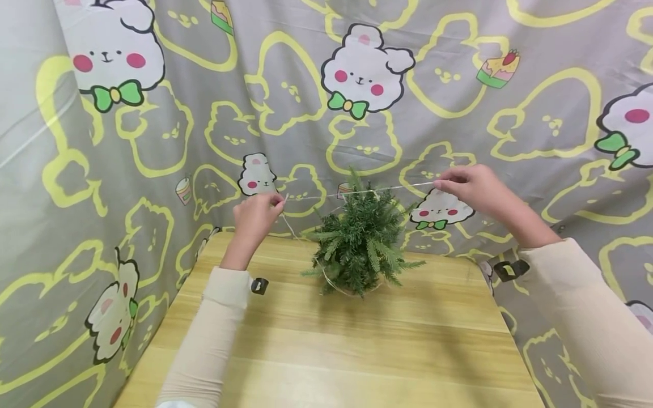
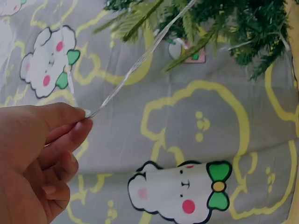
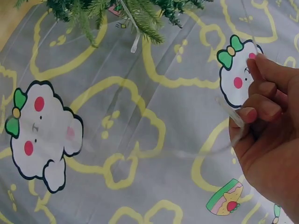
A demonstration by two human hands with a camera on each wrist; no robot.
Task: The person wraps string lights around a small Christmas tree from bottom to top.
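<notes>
A small artificial pine tree point(image 1: 363, 243) stands on a wooden table point(image 1: 326, 351). Across its upper part runs a thin clear light string point(image 1: 408, 187), stretched nearly straight between both hands. At the tree's left, my left hand point(image 1: 255, 220) pinches the string between thumb and index finger; the left wrist view shows its strands point(image 2: 128, 77) twisted together. My right hand point(image 3: 268, 107) pinches the string at the tree's right, with a clear bulb point(image 3: 229, 112) by its curled fingers. Another strand point(image 1: 329, 279) droops from the left hand around the tree's lower front. The tree's base is hidden by branches.
Grey fabric point(image 1: 285, 130) printed with cartoon rabbits hangs behind the table and along both sides, close to the tree's back. Black clips point(image 1: 259, 285) sit at both sleeve cuffs.
</notes>
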